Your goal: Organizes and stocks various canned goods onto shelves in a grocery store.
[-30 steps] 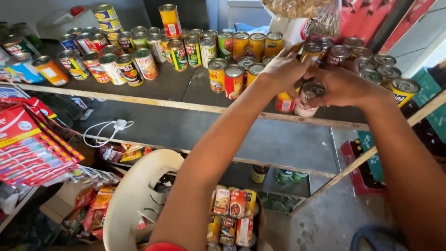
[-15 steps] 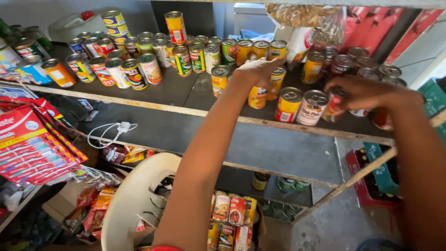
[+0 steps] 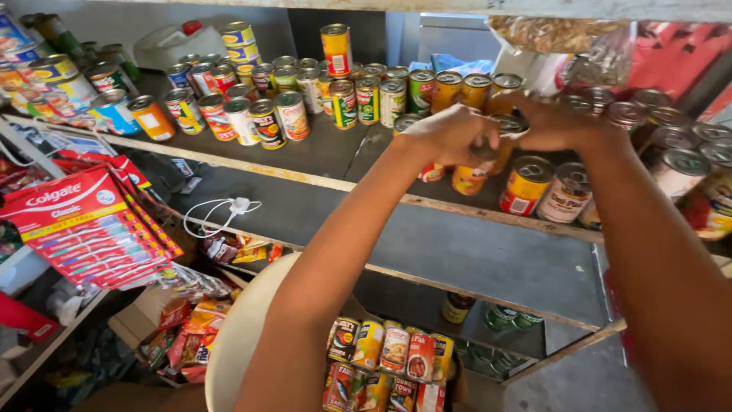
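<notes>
Both my hands meet over a crowd of tins on the upper shelf (image 3: 328,156). My left hand (image 3: 450,133) is a closed fist gripping the top of an orange tin (image 3: 468,181), with a red tin (image 3: 432,172) beside it. My right hand (image 3: 560,122) curls its fingers over a dark-topped tin (image 3: 494,145) wedged between the two hands. Just in front of my right hand stand a yellow-and-red tin (image 3: 526,187) and a white-labelled tin (image 3: 566,194). Most of the gripped tins is hidden by my fingers.
Rows of tins (image 3: 259,107) fill the shelf's left and back, and more tins (image 3: 679,156) stand at the right. A white cable (image 3: 229,208) lies on the lower shelf (image 3: 488,255). Red carded packs (image 3: 84,221) hang at left. Below are a box of tins (image 3: 389,355) and a white rounded object (image 3: 244,336).
My hands have come together at the middle of the shelf; half a second ago they were apart, each over its own tin. The view has shifted slightly lower.
</notes>
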